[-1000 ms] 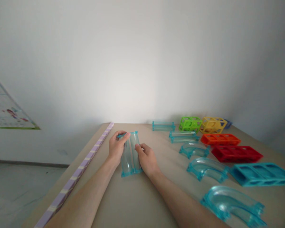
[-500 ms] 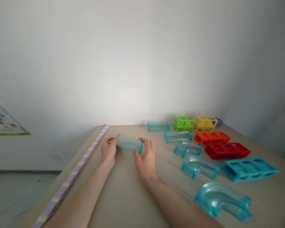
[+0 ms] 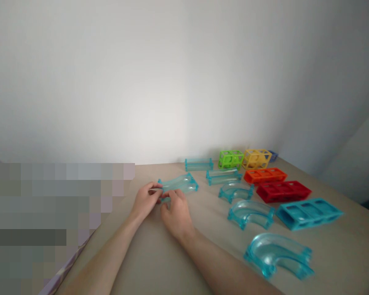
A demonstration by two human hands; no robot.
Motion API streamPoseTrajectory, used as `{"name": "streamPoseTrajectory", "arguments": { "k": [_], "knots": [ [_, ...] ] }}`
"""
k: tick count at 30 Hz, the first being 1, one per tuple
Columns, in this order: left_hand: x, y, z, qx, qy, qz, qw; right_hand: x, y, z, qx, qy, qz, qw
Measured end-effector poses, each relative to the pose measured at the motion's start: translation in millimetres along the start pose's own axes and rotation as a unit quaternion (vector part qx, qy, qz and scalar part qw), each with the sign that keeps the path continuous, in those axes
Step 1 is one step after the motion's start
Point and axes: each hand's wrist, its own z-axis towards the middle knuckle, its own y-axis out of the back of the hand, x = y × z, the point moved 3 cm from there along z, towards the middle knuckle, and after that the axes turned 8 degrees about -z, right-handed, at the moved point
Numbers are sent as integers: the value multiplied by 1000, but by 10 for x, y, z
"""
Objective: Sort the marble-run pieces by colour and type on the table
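A clear light-blue track piece [image 3: 181,183] with clips at its ends lies at a slant on the table, its far right end uncovered. My left hand [image 3: 146,199] is closed around its left end, the fingertips pinched together there. Close beside it, my right hand [image 3: 178,213] has its fingers curled over the near-left corner of the same piece. Fingers hide that left end, so what exactly they press on is partly covered.
To the right lie a straight clear-blue track [image 3: 224,176], several curved tracks [image 3: 278,255], and frame blocks in green [image 3: 231,159], yellow [image 3: 257,159], orange [image 3: 265,175], red [image 3: 283,191] and teal [image 3: 309,213]. A white wall [image 3: 160,82] stands behind. Pixelation covers the left side.
My right hand has moved from the track piece's right end to its left end, next to my left hand. The piece's right end now shows free. The view has shifted slightly.
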Motion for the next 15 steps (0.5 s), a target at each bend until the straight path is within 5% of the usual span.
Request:
{"name": "streamPoseTrajectory", "arguments": {
  "k": [15],
  "knots": [
    [102,-38,46,64,-74,46,994,-4,-67,-8,44,-29,-66,996]
  ]
}}
